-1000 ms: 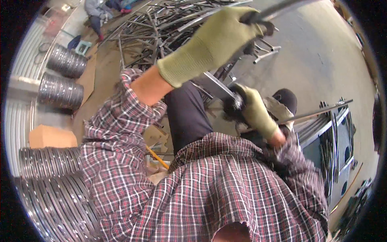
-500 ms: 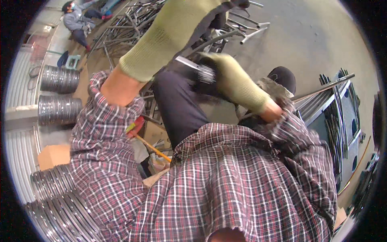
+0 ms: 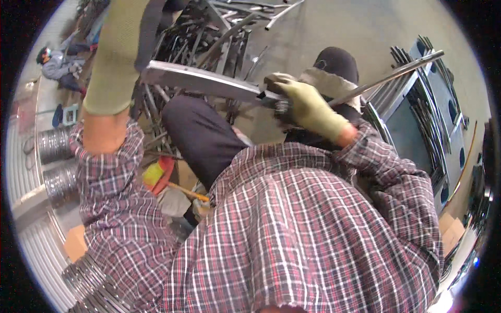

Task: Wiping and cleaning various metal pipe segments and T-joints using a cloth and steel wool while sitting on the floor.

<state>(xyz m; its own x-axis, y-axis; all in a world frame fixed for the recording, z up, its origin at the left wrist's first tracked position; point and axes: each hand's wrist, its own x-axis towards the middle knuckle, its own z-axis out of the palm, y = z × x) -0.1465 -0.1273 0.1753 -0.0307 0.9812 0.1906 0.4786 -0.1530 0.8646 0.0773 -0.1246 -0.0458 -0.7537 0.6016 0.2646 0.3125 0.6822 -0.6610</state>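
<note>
My left hand [image 3: 122,49], in a yellow-green glove with a dark palm, is raised close to the camera at the upper left. Its fingertips run out at the top edge, so its grip is hidden. A long grey metal bar [image 3: 203,81] lies slantwise across the space above my left knee, its left end passing beside the left glove. My right hand [image 3: 310,107], in a matching glove, is closed around the bar's right end in front of my right leg. Motion smears the dark fingers there.
Loose metal tubes [image 3: 214,39] are heaped on the floor ahead. Right of me, a rack [image 3: 443,109] holds more tubes, with one long tube [image 3: 391,78] slanting across. Coiled metal rings [image 3: 55,145] stand left. Another person [image 3: 62,65] sits at the far left.
My left hand has swung left, away from the right hand, and more of the metal bar shows. The right hand keeps its hold, a little to the right. The whole view has shifted.
</note>
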